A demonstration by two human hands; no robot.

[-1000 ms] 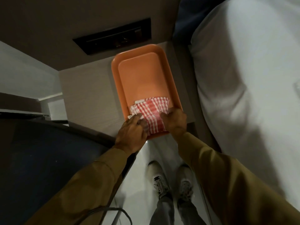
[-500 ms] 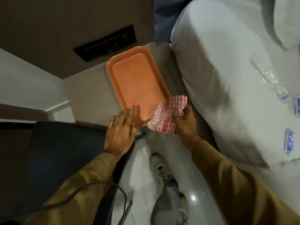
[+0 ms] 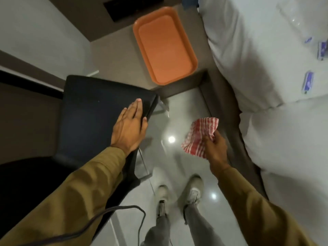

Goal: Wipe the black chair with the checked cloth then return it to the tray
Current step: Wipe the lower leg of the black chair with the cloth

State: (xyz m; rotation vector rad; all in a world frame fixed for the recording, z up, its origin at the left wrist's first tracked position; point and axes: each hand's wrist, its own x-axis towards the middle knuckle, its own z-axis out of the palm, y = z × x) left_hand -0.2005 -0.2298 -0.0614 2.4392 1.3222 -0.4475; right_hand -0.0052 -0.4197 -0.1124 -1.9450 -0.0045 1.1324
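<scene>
The black chair [image 3: 92, 114] stands at the left, its seat facing up. My left hand [image 3: 129, 126] lies flat on the seat's right edge, fingers together and holding nothing. My right hand [image 3: 215, 146] grips the red-and-white checked cloth [image 3: 199, 136], which hangs crumpled over the glossy floor, to the right of the chair and apart from it. The orange tray [image 3: 165, 47] sits bare on the bedside table [image 3: 113, 55] at the top centre.
A bed with white bedding [image 3: 266, 59] fills the right side, with small packets [image 3: 308, 82] lying on it. A dark cable [image 3: 124, 212] loops near my left sleeve. My feet [image 3: 179, 192] stand on the shiny tiled floor [image 3: 177, 121] between chair and bed.
My right hand lifted the cloth off the tray and carried it back over the floor. My left hand left the tray and came to rest on the chair seat. The view pulled back.
</scene>
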